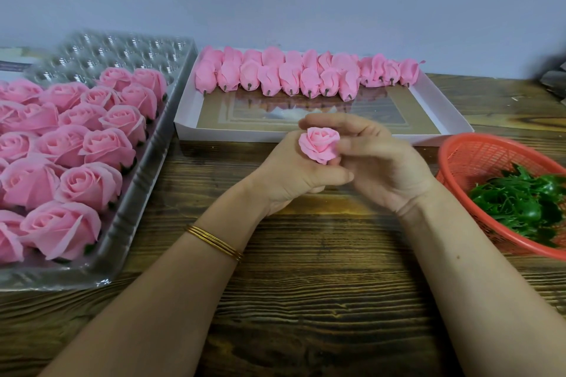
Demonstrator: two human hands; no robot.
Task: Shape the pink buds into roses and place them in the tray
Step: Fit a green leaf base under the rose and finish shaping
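A small pink rose (318, 144) sits between both hands above the middle of the wooden table. My left hand (291, 176) grips it from below, fingers curled round its base. My right hand (373, 162) touches its right side, with the fingers curved over its top edge and the thumb against the petals. On the left, a clear plastic tray (128, 223) holds several shaped pink roses (88, 180); its far cells are bare. Behind my hands, a white box (441, 113) holds two rows of closed pink buds (291, 78) along its far side.
A red plastic basket (459, 156) with green leaf calyxes (520, 205) stands at the right. The dark wooden table (306, 300) runs to a pale wall at the back. Thin gold bangles (214, 242) circle the left wrist.
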